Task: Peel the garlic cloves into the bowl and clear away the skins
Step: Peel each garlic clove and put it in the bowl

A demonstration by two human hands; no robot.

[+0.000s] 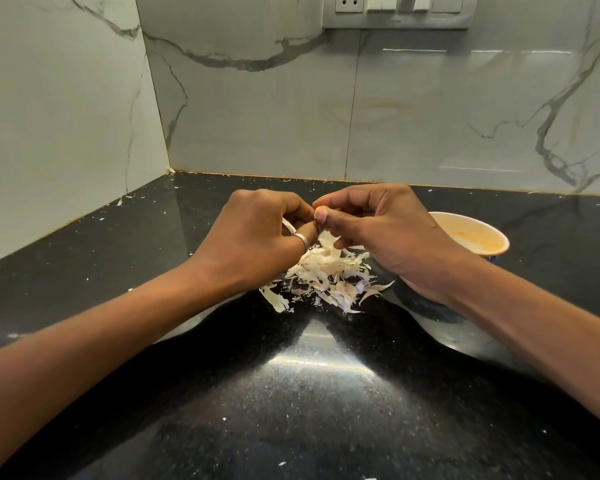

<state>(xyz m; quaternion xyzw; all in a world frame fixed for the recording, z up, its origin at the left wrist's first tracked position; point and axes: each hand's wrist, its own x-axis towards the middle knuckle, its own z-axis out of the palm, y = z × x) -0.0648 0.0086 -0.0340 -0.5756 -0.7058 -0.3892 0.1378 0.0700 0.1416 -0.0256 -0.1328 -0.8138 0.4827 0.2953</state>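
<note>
Both the left hand (257, 230) and right hand (378, 230) pinch one garlic clove (320, 211) above the skins (326, 275) on the counter (291, 393), bowl (478, 237) beside

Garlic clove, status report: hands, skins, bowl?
Both on it: left hand and right hand pinch the garlic clove, skin hanging off. Loose skins piled on the counter underneath. The bowl sits past the right wrist, nothing blocking.

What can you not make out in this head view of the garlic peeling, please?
Head view: garlic clove mostly covered by the fingers of the left hand and right hand; remaining skin unclear.
Head view: bowl, near side behind the right hand; contents washed out.
Head view: switch panel cut off by the top edge.
</note>
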